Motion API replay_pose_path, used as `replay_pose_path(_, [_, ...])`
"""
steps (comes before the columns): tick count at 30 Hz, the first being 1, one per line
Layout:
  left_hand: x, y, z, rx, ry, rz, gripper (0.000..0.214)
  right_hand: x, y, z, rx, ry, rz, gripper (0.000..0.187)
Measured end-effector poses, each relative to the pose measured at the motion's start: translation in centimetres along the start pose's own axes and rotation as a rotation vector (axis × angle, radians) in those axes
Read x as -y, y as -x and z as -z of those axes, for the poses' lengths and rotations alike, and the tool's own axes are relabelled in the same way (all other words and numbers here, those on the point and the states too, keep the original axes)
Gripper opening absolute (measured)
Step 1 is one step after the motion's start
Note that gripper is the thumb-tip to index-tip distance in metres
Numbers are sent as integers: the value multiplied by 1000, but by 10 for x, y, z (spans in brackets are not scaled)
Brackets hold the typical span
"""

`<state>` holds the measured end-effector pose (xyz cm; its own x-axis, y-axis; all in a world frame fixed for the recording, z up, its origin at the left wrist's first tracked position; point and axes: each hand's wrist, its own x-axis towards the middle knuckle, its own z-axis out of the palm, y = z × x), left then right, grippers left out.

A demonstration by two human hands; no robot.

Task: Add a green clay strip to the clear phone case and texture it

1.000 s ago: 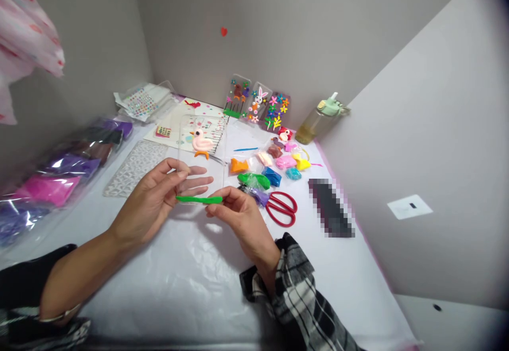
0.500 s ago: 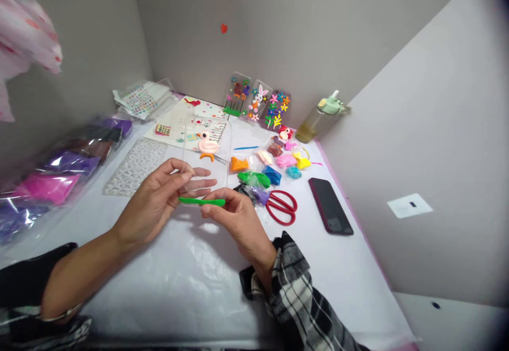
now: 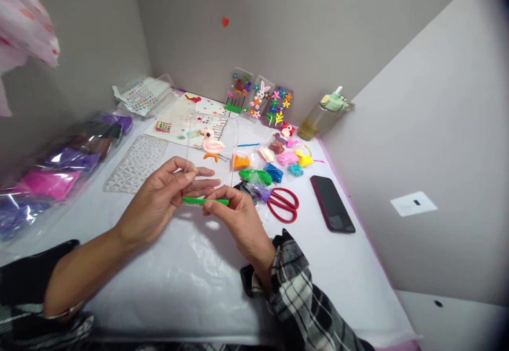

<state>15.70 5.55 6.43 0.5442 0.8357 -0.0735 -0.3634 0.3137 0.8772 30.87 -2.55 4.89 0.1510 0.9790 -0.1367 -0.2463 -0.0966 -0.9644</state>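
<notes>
Lined up along left edge of the surface [image 3: 170, 292]: bagged clay packs [image 3: 50, 182], purple, pink, brown. Laid just in from them: textured mat [image 3: 137, 164]. Set toward far left corner: rhinestone sticker sheet [image 3: 141, 98]. Holding up clear phone case [image 3: 217, 165] above the surface, well in from the edges, with left hand [image 3: 159, 194], thumb in front, fingers behind. Stuck on it: pale pink duck [image 3: 213, 146], orange feet. Pinching green clay strip [image 3: 193, 200] between thumb and index finger of right hand [image 3: 238, 214], aligned with case's lower edge, contact unclear. Leaning at far edge: three decorated cases [image 3: 260, 96]. Scattered toward right edge: small clay packs [image 3: 254, 176], red-handled scissors [image 3: 284, 205]. Standing at far right corner: bottle [image 3: 318, 117]. Lying near right edge: phone [image 3: 332, 203].
</notes>
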Motion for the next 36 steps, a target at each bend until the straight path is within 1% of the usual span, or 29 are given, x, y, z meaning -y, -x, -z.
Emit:
replay_pose_path(6, [1,-1,0,-10,-5,-12,10,0,1,-3,19,-20,-3,23])
replay_pose_path(9, [1,-1,-1,-7,-21,-23,10,-1,1,-4,-14,-8,22,19])
replay_pose_path(14, [-2,1,0,-30,-16,-42,10,0,1,-1,60,-83,-23,22])
replay_pose_path(20, [-2,-1,2,-40,-15,-41,11,-2,0,2,53,-96,3,11])
replay_pose_path(26, [-4,-2,1,-69,-12,-46,12,0,1,4,110,-130,-30,16])
replay_pose_path(31, [-4,-2,1,-65,-18,-38,15,1,1,4,89,-136,-4,15])
replay_pose_path(34, [-4,-2,2,-75,-22,-39,15,4,2,4,104,-131,-36,15])
replay_pose_path(36, [-5,-3,3,-81,-20,-46,14,5,2,4,112,-126,-68,20])
